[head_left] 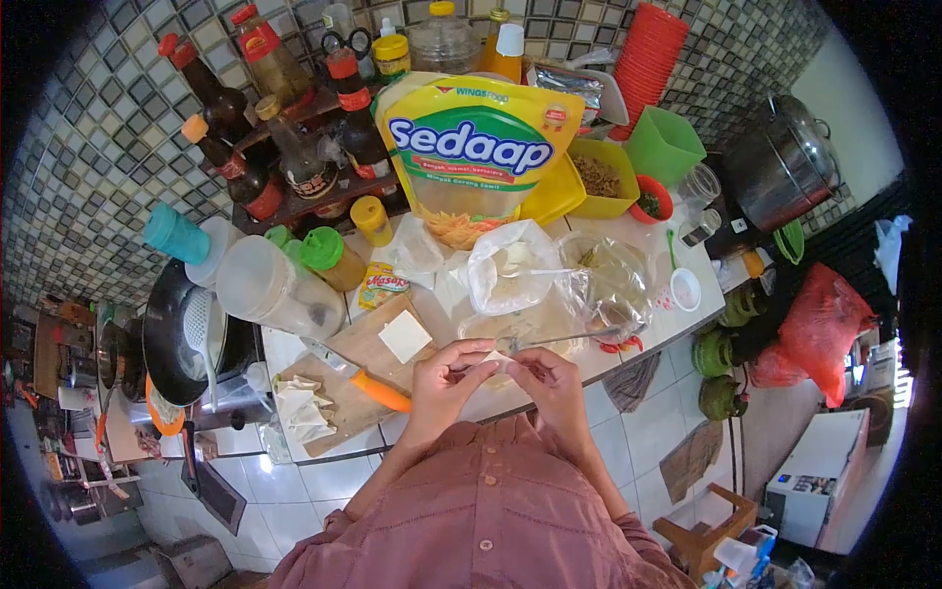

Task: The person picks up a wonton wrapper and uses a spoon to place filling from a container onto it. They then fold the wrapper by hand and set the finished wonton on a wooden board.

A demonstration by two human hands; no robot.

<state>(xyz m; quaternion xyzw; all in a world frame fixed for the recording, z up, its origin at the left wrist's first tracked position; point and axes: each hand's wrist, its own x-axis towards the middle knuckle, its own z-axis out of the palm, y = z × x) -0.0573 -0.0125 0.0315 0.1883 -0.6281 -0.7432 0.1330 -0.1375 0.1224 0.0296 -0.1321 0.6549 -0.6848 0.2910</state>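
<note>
My left hand (449, 385) and my right hand (551, 383) meet at the counter's front edge, fingers closed around a small pale dough wrapper (498, 357). It looks partly folded, and any filling inside is hidden. Just left of my left hand, a square stack of wrappers (405, 337) lies on a wooden cutting board (361, 344). A knife with an orange handle (381, 391) rests across the board. Several folded wrappers (304, 410) are at the board's left end. Beyond my fingers, a metal utensil lies near a shallow container, partly covered by my hands.
Behind the hands stand an open white plastic bag (512, 270), a clear plastic bag (610, 285) and a large Sedaap pouch (476, 157). Sauce bottles (304, 162) crowd the back left. A black wok (172, 334) sits left; a yellow tub (601, 177) holds brown crumbly food.
</note>
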